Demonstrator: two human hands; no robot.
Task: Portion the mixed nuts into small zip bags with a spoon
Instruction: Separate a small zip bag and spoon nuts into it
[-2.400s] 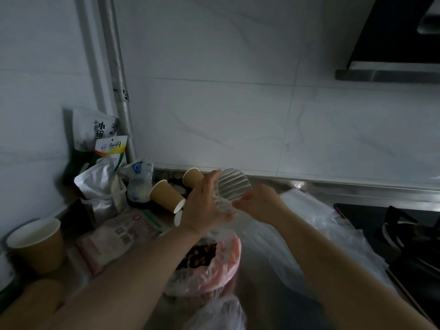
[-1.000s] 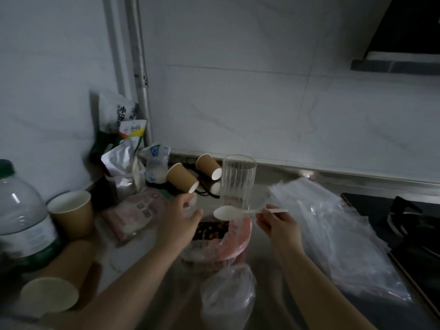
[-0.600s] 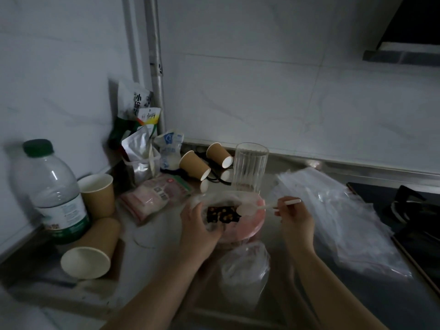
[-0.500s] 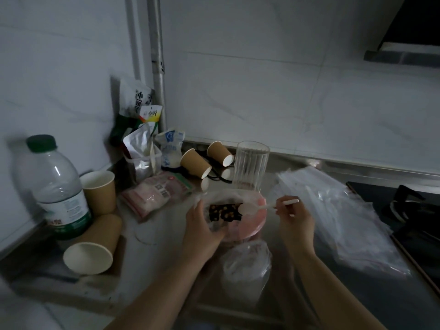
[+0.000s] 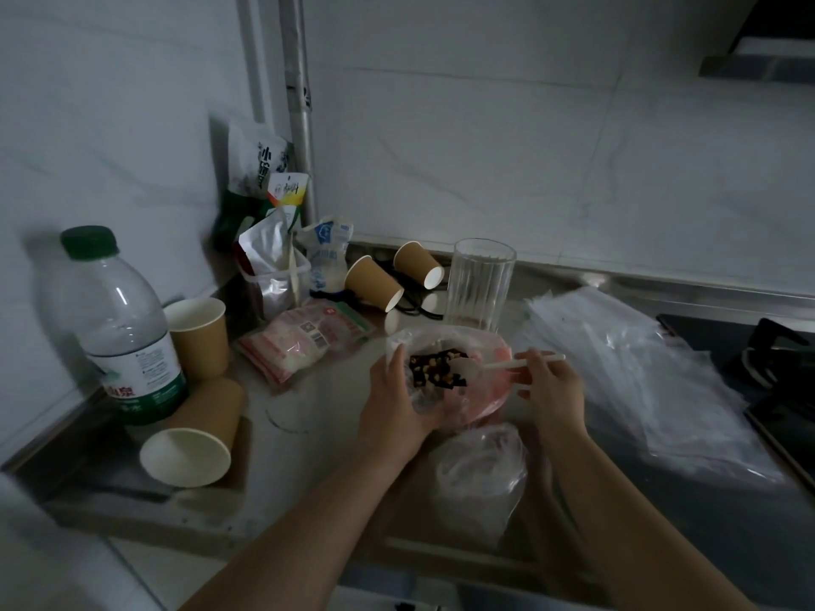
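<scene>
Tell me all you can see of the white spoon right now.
The white spoon looks like thin plastic, with an oval bowl and a slim straight handle. It lies roughly level, its bowl dipped among the mixed nuts in the open pink-tinted bag. The right hand pinches the handle; whether the bowl holds nuts cannot be told.

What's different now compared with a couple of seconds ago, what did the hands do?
Both hands let go of the glass, which now stands on the counter. The right hand took up the white spoon and lowered it into the bag of nuts, whose rim the left hand now holds. Cups and zip bags stayed.
</scene>
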